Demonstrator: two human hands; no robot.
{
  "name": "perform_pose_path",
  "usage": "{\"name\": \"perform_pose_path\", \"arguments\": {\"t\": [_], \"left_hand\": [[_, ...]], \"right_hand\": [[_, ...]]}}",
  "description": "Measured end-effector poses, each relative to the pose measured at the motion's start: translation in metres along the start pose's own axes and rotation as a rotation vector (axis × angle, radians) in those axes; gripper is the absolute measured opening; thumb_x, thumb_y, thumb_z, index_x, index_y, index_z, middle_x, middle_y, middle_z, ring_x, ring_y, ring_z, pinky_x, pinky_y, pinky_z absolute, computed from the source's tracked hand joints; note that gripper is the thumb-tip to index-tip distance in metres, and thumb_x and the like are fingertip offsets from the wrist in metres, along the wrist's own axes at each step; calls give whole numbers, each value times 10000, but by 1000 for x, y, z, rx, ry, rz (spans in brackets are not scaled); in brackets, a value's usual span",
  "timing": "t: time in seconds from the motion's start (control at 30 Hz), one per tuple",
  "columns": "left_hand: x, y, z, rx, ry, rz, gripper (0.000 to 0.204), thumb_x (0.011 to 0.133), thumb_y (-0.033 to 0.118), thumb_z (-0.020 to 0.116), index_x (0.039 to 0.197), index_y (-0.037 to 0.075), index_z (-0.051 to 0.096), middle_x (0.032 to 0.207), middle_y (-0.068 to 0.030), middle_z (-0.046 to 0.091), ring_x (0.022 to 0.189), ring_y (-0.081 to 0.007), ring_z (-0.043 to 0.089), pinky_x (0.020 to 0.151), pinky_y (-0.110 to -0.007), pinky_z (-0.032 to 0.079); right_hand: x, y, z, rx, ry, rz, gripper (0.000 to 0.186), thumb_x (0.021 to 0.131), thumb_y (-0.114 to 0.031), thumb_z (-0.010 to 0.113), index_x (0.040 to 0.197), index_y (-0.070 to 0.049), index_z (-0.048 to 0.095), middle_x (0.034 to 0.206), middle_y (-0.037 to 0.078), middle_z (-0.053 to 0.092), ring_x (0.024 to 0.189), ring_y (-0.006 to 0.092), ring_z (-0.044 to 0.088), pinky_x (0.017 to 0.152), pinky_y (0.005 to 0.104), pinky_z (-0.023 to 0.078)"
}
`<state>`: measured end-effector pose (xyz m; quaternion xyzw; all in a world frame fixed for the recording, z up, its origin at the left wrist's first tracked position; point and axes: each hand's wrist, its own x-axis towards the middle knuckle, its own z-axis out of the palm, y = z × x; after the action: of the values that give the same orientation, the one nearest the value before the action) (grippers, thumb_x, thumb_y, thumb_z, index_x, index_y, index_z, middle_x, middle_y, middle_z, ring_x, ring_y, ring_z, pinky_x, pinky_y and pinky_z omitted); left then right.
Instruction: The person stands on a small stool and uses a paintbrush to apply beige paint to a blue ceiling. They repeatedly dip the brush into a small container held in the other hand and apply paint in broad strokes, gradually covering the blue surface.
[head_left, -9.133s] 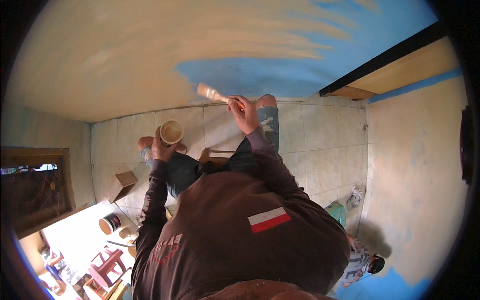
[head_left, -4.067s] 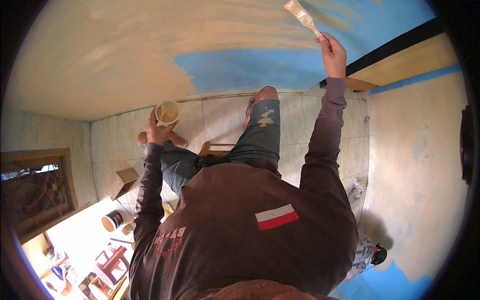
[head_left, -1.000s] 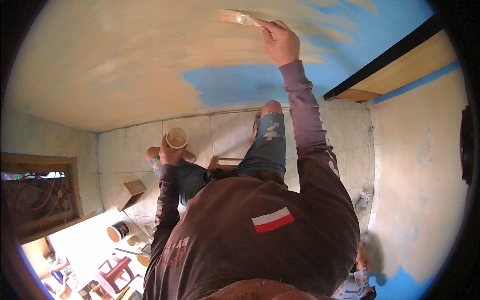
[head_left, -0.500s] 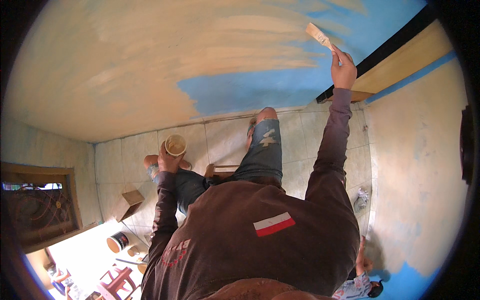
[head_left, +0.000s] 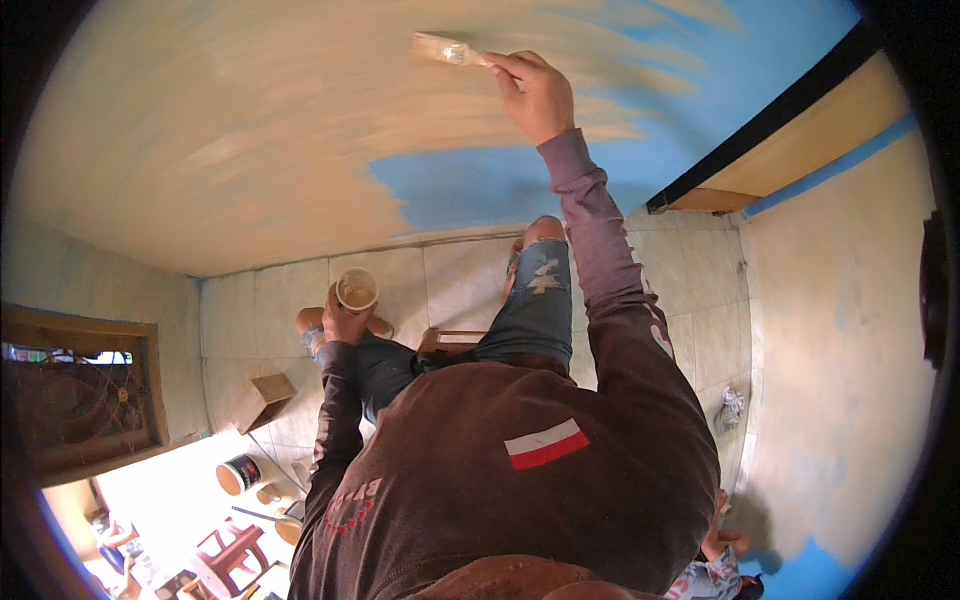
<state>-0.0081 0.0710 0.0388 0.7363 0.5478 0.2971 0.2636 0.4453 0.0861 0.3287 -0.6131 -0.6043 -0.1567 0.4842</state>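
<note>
My right hand point(head_left: 538, 97) is closed on the handle of a paintbrush point(head_left: 450, 50), whose pale bristles point left against the wall point(head_left: 280, 150). Beige paint streaks cover much of that wall; a blue patch point(head_left: 470, 185) shows low down, and more blue lies toward the upper right. Around a small round cup of cream-coloured paint point(head_left: 357, 289) my left hand point(head_left: 345, 322) is wrapped, holding it upright near my left knee. The fingers behind the cup are partly hidden.
Under me is a small wooden stool point(head_left: 455, 338) on the tiled floor. A wooden box point(head_left: 265, 400), a paint bucket point(head_left: 238, 474) and a red plastic chair point(head_left: 228, 560) stand to the left. A black-edged board point(head_left: 770, 115) juts out at right. Another person point(head_left: 715, 570) is at lower right.
My right hand has swept the paintbrush leftward along the wall, and the brush has turned to point left. My left hand keeps the paint cup in nearly the same place.
</note>
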Motion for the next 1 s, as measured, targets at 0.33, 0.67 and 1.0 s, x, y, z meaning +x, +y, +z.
{"name": "perform_pose_path", "arguments": {"t": [0.33, 0.67, 1.0], "left_hand": [[1, -11, 7, -72, -27, 23, 893, 661, 334, 910, 1370, 24, 467, 1251, -217, 613, 1149, -392, 608, 952, -455, 513], [2, -3, 2, -27, -46, 80, 948, 674, 386, 900, 1405, 6, 430, 1241, -242, 604, 1158, -396, 598, 969, -465, 505], [1, 0, -6, -49, -8, -44, 873, 677, 331, 894, 1368, 7, 471, 1255, -205, 623, 1158, -356, 617, 960, -426, 518]], "right_hand": [[-24, 69, -89, -255, 77, 79, 219, 922, -219, 657, 1115, -208, 759, 940, 70, 703, 836, 278, 681, 732, 353, 537], [-25, -19, -45, 35, 27, -10, 235, 929, -117, 679, 1153, -135, 749, 899, 90, 695, 770, 184, 654, 711, 269, 518], [-4, -19, 42, -91, 41, 82, 202, 899, -196, 655, 1068, -196, 767, 912, 55, 697, 790, 281, 678, 676, 372, 537]]}}
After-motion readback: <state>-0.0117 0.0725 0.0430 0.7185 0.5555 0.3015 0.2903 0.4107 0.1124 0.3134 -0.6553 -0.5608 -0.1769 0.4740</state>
